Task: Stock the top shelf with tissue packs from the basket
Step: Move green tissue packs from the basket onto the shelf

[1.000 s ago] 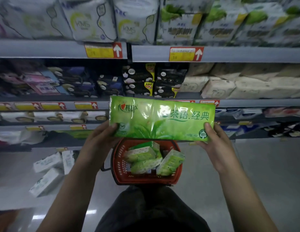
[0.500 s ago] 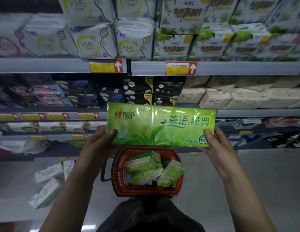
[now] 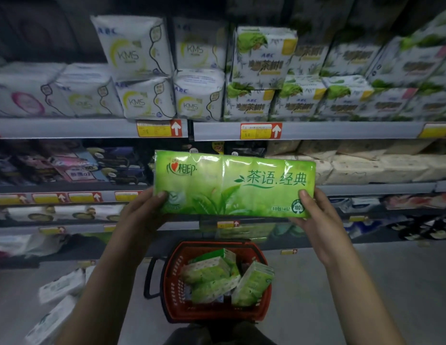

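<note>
A green tissue pack is held lengthwise at the centre of the view, in front of the middle shelves and below the grey shelf edge at twelve o'clock. Its nine o'clock end is gripped by the left hand, thumb pressed on the front, the other fingers hidden behind. Its three o'clock end is gripped likewise by the right hand. At six o'clock a red basket is seen on the floor, with more green packs lying loose inside. White packs are scattered at eight o'clock.
</note>
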The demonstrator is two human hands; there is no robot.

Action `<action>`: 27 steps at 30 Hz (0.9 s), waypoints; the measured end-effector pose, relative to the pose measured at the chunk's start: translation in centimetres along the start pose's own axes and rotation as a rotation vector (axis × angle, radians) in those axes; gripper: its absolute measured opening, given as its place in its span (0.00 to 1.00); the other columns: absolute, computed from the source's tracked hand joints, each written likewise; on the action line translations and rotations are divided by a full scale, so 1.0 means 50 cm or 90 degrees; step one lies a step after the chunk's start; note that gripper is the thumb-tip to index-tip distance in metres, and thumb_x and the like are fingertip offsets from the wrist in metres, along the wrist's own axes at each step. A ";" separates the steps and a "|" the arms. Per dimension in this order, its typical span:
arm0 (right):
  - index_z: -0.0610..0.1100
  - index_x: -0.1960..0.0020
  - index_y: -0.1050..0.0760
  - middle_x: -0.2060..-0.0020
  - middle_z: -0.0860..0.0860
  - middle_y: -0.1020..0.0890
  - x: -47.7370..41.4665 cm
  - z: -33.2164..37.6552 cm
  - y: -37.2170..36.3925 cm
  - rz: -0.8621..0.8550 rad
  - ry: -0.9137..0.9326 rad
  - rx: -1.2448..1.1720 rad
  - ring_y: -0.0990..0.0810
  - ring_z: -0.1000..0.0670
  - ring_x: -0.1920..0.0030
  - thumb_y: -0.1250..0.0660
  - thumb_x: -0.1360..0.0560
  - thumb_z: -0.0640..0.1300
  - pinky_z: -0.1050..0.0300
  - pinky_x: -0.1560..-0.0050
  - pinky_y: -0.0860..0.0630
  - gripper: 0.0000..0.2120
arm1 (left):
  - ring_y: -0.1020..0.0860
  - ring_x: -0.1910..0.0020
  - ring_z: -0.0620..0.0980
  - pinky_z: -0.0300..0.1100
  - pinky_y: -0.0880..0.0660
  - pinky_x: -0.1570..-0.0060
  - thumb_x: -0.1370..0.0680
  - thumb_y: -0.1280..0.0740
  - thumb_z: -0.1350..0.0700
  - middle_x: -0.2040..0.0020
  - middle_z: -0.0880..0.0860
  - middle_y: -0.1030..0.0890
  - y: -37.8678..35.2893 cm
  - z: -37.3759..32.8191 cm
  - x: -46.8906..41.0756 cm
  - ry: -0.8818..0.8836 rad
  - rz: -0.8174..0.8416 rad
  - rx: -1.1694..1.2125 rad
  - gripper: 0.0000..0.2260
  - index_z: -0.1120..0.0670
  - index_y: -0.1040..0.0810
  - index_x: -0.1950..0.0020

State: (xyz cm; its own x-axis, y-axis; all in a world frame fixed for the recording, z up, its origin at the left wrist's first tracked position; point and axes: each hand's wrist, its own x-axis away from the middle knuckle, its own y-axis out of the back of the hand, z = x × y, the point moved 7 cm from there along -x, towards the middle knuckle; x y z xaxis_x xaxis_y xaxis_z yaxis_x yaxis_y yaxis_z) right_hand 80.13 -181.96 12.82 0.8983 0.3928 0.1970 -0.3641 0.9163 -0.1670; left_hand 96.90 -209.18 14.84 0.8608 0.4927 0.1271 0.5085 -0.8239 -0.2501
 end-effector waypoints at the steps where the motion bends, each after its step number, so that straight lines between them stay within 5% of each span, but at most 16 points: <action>1: 0.52 0.40 0.25 0.43 0.54 0.19 -0.003 0.012 -0.002 -0.004 0.006 -0.002 0.21 0.52 0.40 0.23 0.52 0.70 0.51 0.46 0.23 0.45 | 0.17 0.52 0.49 0.38 0.20 0.56 0.30 0.30 0.47 0.53 0.52 0.15 -0.007 -0.014 -0.002 -0.014 0.010 0.005 0.10 0.49 0.15 0.55; 6: 0.56 0.45 0.25 0.51 0.61 0.16 -0.016 0.086 -0.017 0.007 0.072 -0.005 0.18 0.57 0.48 0.23 0.54 0.71 0.51 0.48 0.20 0.41 | 0.17 0.49 0.51 0.41 0.20 0.53 0.26 0.34 0.53 0.49 0.55 0.16 -0.024 -0.074 -0.028 -0.052 0.030 -0.003 0.10 0.51 0.16 0.49; 9: 0.57 0.44 0.26 0.50 0.63 0.17 -0.019 0.131 -0.023 0.012 0.100 -0.018 0.19 0.58 0.46 0.23 0.56 0.71 0.56 0.53 0.20 0.44 | 0.18 0.45 0.56 0.47 0.21 0.49 0.37 0.25 0.43 0.45 0.58 0.17 -0.023 -0.119 -0.049 -0.069 0.017 -0.013 0.30 0.56 0.22 0.40; 11: 0.55 0.37 0.27 0.41 0.59 0.20 -0.023 0.159 -0.024 0.005 0.109 -0.028 0.22 0.54 0.40 0.22 0.55 0.70 0.49 0.45 0.22 0.50 | 0.17 0.46 0.53 0.43 0.20 0.54 0.45 0.20 0.40 0.47 0.55 0.16 -0.027 -0.153 -0.061 -0.094 0.005 0.011 0.34 0.54 0.19 0.44; 14: 0.49 0.29 0.34 0.33 0.53 0.26 -0.022 0.213 -0.030 0.011 0.146 -0.031 0.26 0.50 0.35 0.21 0.53 0.69 0.41 0.38 0.26 0.58 | 0.17 0.52 0.47 0.40 0.20 0.57 0.49 0.19 0.37 0.52 0.50 0.15 -0.043 -0.213 -0.067 -0.149 0.026 0.040 0.29 0.49 0.14 0.52; 20: 0.54 0.35 0.29 0.42 0.59 0.20 -0.022 0.296 -0.052 0.016 0.208 -0.040 0.22 0.56 0.41 0.21 0.56 0.69 0.53 0.45 0.25 0.52 | 0.18 0.50 0.44 0.36 0.21 0.54 0.42 0.22 0.40 0.50 0.49 0.15 -0.067 -0.302 -0.060 -0.215 0.088 0.043 0.22 0.47 0.14 0.51; 24: 0.58 0.40 0.28 0.44 0.63 0.20 -0.016 0.350 -0.070 0.020 0.251 -0.041 0.21 0.64 0.47 0.22 0.59 0.70 0.59 0.51 0.26 0.49 | 0.17 0.51 0.45 0.37 0.20 0.54 0.46 0.20 0.38 0.50 0.50 0.15 -0.065 -0.348 -0.068 -0.246 0.077 0.045 0.27 0.49 0.14 0.51; 27: 0.53 0.38 0.27 0.42 0.57 0.20 -0.014 0.393 -0.083 0.023 0.276 -0.034 0.20 0.56 0.43 0.21 0.56 0.69 0.53 0.46 0.20 0.49 | 0.17 0.54 0.46 0.37 0.20 0.57 0.49 0.19 0.38 0.52 0.49 0.14 -0.061 -0.391 -0.076 -0.264 0.085 0.056 0.29 0.47 0.14 0.52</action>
State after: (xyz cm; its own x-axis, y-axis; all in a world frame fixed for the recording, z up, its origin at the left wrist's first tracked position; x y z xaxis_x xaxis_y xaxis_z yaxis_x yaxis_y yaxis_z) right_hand 76.18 -184.47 32.35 0.9094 0.3449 -0.2324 -0.3943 0.8927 -0.2180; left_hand 92.45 -214.02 33.87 0.8294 0.4694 -0.3029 0.3748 -0.8697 -0.3213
